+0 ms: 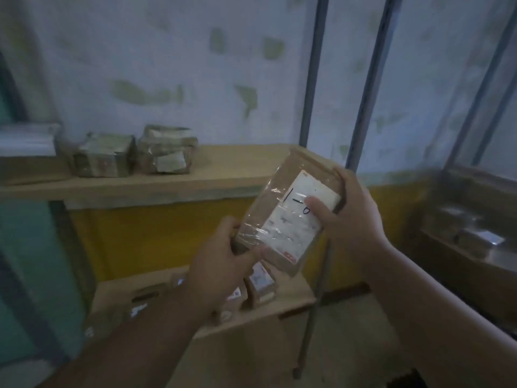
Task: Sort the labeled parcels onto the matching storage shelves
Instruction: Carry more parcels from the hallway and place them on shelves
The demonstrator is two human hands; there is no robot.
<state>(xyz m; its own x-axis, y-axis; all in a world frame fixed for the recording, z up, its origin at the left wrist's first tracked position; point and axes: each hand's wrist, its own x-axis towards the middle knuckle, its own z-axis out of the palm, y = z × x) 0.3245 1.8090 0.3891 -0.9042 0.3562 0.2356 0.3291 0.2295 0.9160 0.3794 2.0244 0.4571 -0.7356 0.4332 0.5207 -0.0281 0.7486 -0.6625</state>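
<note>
At the far left, a pale flat stack (28, 141) sits on the wooden upper shelf (223, 169), blurred. Right of it on the same shelf stand two taped brown parcels: the first parcel (103, 155) and, just beside it, the second parcel (167, 149), both back near the wall (167, 65). From the second parcel rightward the upper shelf is bare board out to its right end, which lies behind the held parcel.

Below that shelf, the open cardboard box (291, 301) holds several small labelled packets (261, 282), partly hidden by the left hand.

The left hand (223, 264) grips the lower left corner of the held parcel (291, 217), fingers curled around its edge and the thumb lying across the bottom of its face. This parcel is tilted, its white label (299, 219) facing up, with handwriting that reads "1-0" as far as can be seen. The right hand (352, 217) clasps the parcel's right edge, fingers wrapped behind and the thumb pressing on the label. The parcel hangs in the air between both hands, in front of the upper shelf's right end and above the box.

Right of the held parcel rise thin grey metal posts (363, 93). Farther right, a dim side shelf (458, 253) carries another parcel (481, 239), blurred.
</note>
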